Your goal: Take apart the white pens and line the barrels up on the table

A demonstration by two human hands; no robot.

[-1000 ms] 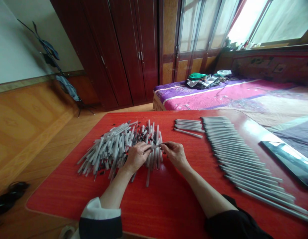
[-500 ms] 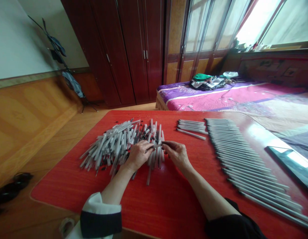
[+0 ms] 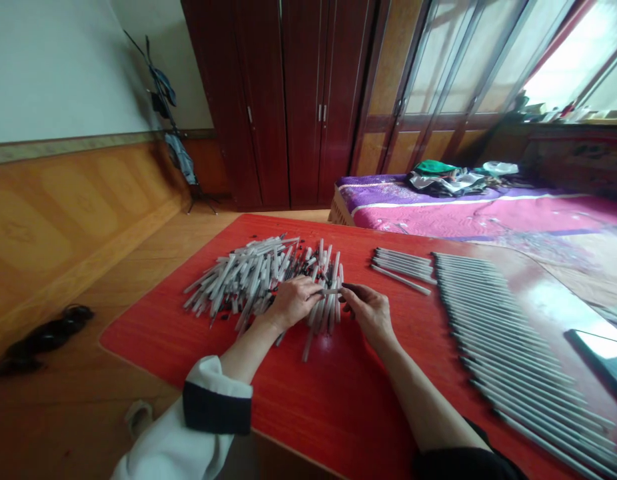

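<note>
Between my two hands is a short length of a whitish pen (image 3: pixel 331 291), held level across the front of a loose heap. The fingers of my left hand (image 3: pixel 294 303) are closed on its left end. My right hand (image 3: pixel 372 315) pinches the right end; the fingertips hide that tip. Below and behind my left hand lies the pile of pale pen barrels (image 3: pixel 253 270), jumbled with small black parts. To the right of my right hand, a small group of black-tipped pens (image 3: pixel 403 261) lies side by side, one slightly apart at an angle.
A long row of black-tipped pens (image 3: pixel 518 353) covers the right of the red table (image 3: pixel 328 400). Beyond it lies a dark flat panel-like object (image 3: pixel 598 363). A bed (image 3: pixel 438 217) stands behind the table, and a coat stand (image 3: pixel 176 143) near the wardrobe (image 3: pixel 308 153).
My view has turned to the left, so everything sits further right in the picture. Both hands keep hold of the pen over nearly the same spot on the table.
</note>
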